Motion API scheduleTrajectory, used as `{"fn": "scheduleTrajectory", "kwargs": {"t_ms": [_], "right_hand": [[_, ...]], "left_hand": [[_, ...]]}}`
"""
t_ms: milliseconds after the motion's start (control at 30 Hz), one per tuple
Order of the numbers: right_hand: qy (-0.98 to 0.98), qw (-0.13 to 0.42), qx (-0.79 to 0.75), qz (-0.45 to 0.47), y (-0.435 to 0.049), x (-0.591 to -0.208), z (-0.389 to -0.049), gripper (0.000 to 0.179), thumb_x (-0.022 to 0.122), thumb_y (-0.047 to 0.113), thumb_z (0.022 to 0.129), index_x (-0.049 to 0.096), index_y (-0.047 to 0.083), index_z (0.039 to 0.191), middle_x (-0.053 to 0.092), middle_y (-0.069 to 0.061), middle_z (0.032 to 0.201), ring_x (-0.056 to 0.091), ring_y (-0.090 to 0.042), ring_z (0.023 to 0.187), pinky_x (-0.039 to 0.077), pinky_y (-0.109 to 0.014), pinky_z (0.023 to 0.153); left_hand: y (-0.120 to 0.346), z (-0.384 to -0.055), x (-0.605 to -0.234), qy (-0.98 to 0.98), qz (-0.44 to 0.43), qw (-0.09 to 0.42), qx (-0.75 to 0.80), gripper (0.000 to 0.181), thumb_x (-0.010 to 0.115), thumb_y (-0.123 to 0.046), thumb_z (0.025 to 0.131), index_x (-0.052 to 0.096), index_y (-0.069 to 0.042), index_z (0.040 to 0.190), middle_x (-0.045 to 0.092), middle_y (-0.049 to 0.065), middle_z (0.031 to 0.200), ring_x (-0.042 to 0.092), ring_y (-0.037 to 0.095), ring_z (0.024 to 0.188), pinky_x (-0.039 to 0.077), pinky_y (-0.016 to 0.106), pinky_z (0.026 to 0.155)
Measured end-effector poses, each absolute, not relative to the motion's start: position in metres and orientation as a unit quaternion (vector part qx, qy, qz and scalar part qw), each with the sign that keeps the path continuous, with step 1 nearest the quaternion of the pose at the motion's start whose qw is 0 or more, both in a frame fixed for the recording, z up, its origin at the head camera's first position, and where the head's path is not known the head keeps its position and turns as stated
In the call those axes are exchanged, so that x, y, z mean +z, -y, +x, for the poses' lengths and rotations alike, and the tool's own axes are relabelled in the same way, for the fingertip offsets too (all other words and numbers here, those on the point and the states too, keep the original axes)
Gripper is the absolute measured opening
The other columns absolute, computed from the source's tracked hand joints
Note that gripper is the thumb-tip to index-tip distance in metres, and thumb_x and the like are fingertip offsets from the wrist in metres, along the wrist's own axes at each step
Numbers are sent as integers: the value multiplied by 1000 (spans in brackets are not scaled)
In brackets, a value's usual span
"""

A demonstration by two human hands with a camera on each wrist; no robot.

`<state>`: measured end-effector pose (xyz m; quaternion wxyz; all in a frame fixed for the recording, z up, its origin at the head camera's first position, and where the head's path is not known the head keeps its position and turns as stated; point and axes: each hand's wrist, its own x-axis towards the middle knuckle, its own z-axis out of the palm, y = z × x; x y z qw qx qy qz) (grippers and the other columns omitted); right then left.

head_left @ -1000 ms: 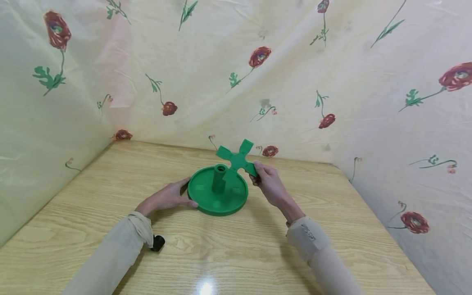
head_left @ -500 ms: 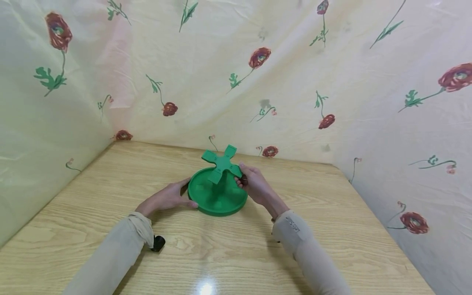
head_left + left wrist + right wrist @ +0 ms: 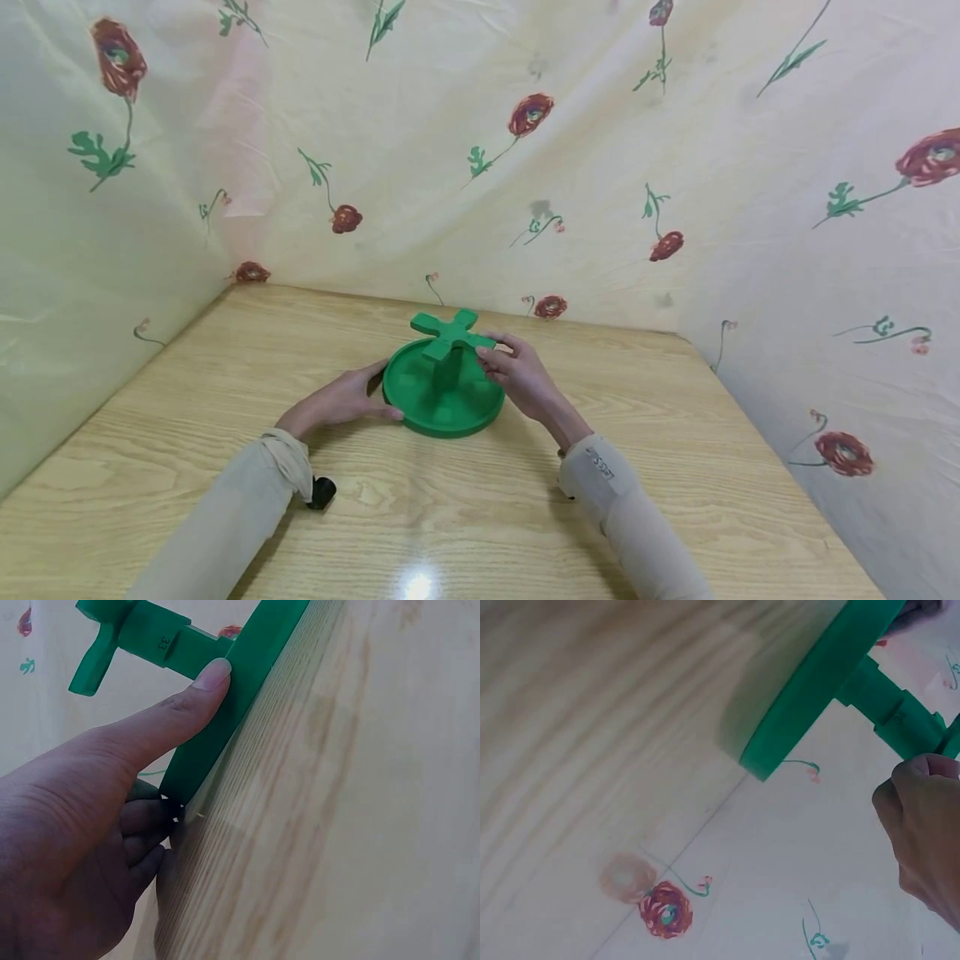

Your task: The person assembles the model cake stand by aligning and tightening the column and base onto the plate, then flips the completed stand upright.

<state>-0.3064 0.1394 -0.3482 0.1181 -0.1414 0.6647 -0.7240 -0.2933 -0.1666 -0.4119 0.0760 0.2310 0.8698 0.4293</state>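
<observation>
A round green tray-like base (image 3: 446, 430) stands on the table with an upright green post (image 3: 447, 377) at its centre. My left hand (image 3: 341, 400) grips its left rim; in the left wrist view the thumb presses on the base's side wall (image 3: 247, 690) and the fingers curl at its far side. Above the post lies a flat green cross-shaped piece (image 3: 452, 333), nearly level. My right hand (image 3: 522, 379) pinches the cross's right arm between thumb and fingers. The cross appears to sit on the post's top (image 3: 157, 637), and the right wrist view partly hides that joint.
A small black cylindrical thing (image 3: 322, 493) is beside the left sleeve (image 3: 255, 492) on the wooden table (image 3: 465, 517). Floral sheeting (image 3: 420, 167) hangs behind and at both sides of the table.
My right hand has brought the cross leftward and down over the post, and the cross has gone from tilted to nearly level. My left hand has stayed on the base's rim.
</observation>
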Motion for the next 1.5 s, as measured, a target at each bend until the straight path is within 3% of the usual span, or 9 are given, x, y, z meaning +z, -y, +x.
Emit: {"fn": "scheduleTrajectory", "kwargs": {"t_ms": [300, 533, 867, 1100, 1367, 1500], "right_hand": [[-735, 61, -651, -179, -145, -354, -307, 39, 61, 6, 104, 54, -6, 140, 60, -2, 94, 57, -20, 91, 51, -40, 90], [-782, -3, -588, -208, -146, -358, -305, 35, 65, 7, 102, 61, -3, 136, 62, -7, 97, 55, -19, 87, 48, -35, 76], [-823, -104, -505, -239, -141, -363, -299, 33, 71, 6, 99, 64, -3, 130, 66, -12, 96, 62, -25, 90, 53, -34, 81], [-818, -126, -503, -248, -138, -363, -293, 34, 73, 8, 98, 65, -5, 128, 66, -15, 96, 63, -30, 89, 54, -42, 80], [-822, -125, -500, -244, -136, -364, -290, 31, 75, 7, 96, 65, -3, 125, 66, -11, 93, 63, -24, 85, 52, -29, 74], [-821, -132, -496, -250, -134, -366, -287, 30, 76, 9, 96, 66, -2, 122, 65, -10, 91, 62, -22, 84, 53, -32, 73]], "left_hand": [[166, -294, -413, -866, 231, 77, 436, 110, 86, -42, 86, 22, -2, 164, 27, 19, 166, 21, 37, 154, 25, 57, 120], [166, -294, -414, -868, 231, 77, 433, 109, 86, -42, 86, 22, -2, 164, 27, 19, 166, 21, 37, 154, 25, 56, 120], [166, -293, -412, -870, 232, 74, 428, 109, 86, -43, 87, 21, 0, 164, 27, 20, 166, 21, 38, 154, 26, 57, 120], [166, -294, -413, -868, 232, 76, 432, 110, 86, -43, 86, 21, -1, 164, 27, 19, 166, 21, 37, 154, 26, 56, 120], [166, -294, -413, -868, 233, 75, 433, 110, 86, -43, 86, 21, -1, 164, 27, 20, 166, 22, 37, 153, 27, 56, 120], [166, -293, -413, -867, 233, 74, 434, 110, 86, -43, 86, 21, -1, 164, 27, 20, 166, 22, 38, 153, 26, 57, 119]]}}
